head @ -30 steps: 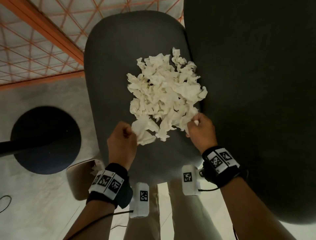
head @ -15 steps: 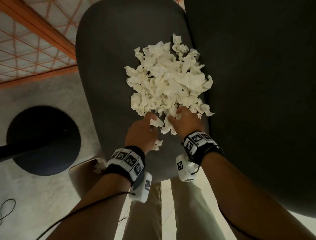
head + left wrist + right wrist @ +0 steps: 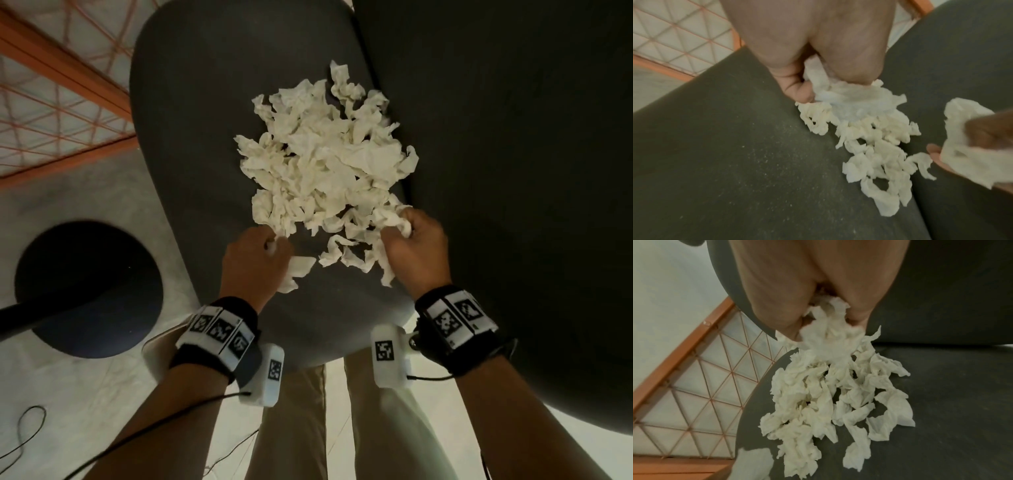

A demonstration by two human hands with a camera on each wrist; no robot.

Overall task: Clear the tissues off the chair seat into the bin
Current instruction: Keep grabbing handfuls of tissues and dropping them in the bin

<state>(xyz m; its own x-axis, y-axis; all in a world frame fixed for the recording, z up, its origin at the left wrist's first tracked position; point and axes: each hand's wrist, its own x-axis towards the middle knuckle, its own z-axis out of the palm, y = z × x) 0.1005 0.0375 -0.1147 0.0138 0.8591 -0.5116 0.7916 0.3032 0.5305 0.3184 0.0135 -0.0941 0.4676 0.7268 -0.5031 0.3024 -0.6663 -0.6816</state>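
A heap of crumpled white tissues (image 3: 325, 164) (image 3: 877, 146) (image 3: 830, 394) lies on the dark grey chair seat (image 3: 191, 144). My left hand (image 3: 255, 260) is at the heap's near left edge, fingers curled round a wad of tissue (image 3: 849, 99). My right hand (image 3: 416, 246) is at the near right edge and grips another bunch of tissue (image 3: 828, 334), with scraps trailing from it. A beige bin (image 3: 154, 346) stands on the floor below my left wrist, mostly hidden by the arm.
The chair's dark backrest (image 3: 513, 171) fills the right side. A black round base with a pole (image 3: 85, 291) stands on the floor at left. An orange-framed wire grid (image 3: 51, 102) runs along the far left. My legs (image 3: 342, 428) are just in front of the seat.
My hands met at the heap's near edge half a second ago and have now moved apart, each with a bunch of tissue. Loose scraps lie between them.
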